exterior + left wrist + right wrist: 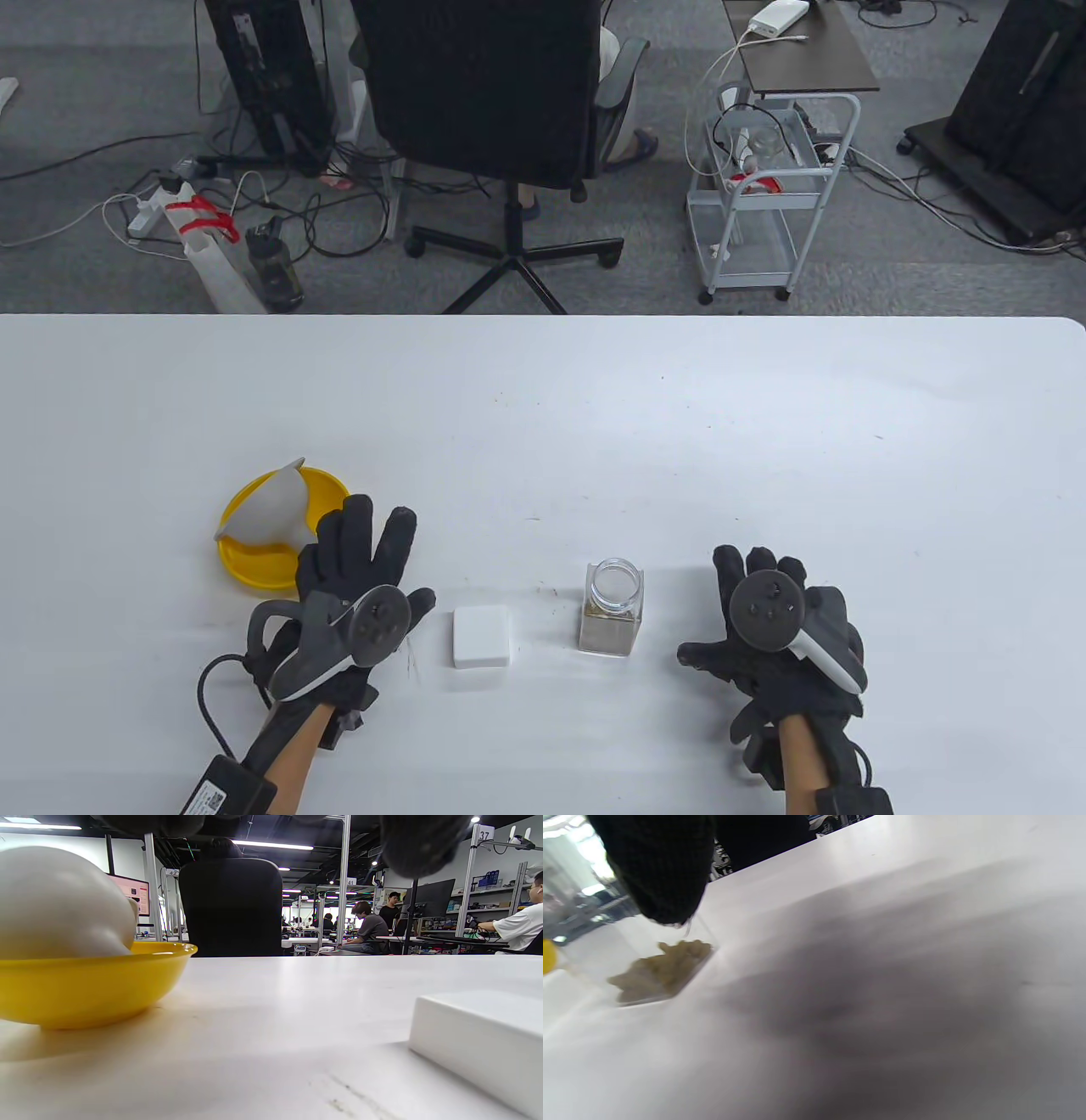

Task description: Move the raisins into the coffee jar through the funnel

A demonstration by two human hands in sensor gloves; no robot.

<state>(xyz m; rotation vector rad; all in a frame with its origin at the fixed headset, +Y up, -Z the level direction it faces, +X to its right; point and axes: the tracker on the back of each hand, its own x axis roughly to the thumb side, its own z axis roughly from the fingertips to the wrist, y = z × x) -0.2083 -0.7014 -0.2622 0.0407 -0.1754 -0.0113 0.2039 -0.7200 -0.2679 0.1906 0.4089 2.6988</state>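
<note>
On the white table, a yellow bowl sits at nine o'clock with the white funnel lying tipped inside it. The left hand, fingers spread and holding nothing, rests just beside the bowl. The right hand lies equally released at three o'clock. The open coffee jar, at centre, already holds raisins; the white lid lies beside it. Judged finished or resetting: the funnel would best be seated upright in the jar mouth before pouring.
</note>
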